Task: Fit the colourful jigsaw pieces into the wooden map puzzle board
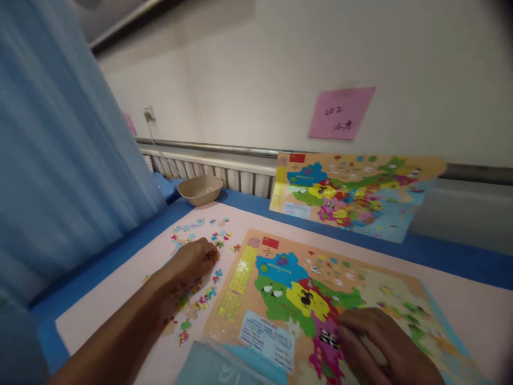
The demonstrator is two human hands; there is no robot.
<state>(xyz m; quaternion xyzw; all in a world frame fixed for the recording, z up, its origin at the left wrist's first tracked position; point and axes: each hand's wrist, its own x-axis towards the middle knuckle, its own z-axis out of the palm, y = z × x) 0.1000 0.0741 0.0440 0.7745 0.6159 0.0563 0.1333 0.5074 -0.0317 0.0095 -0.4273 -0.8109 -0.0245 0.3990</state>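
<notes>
A map jigsaw puzzle (230,272), partly filled with coloured regions, lies flat on a pale pink sheet. Over its lower middle, beside the magenta panda region (323,350), is my right hand (380,342), fingers curled and pressed together; whatever they may hold is hidden. My left hand (198,255) reaches among loose puzzle pieces (208,294) left of the board. Its fingers are bent inward and closed, and I cannot see clearly what is in them. Pale, unfilled patches show on the board's right side (395,283).
A matching map picture (352,192) leans against the wall behind the board. The beige basin (200,190) stands at the back left, near a white radiator (248,182). A blue curtain (76,133) hangs on the left. A light-blue bag or sheet (216,366) overlaps the board's near edge.
</notes>
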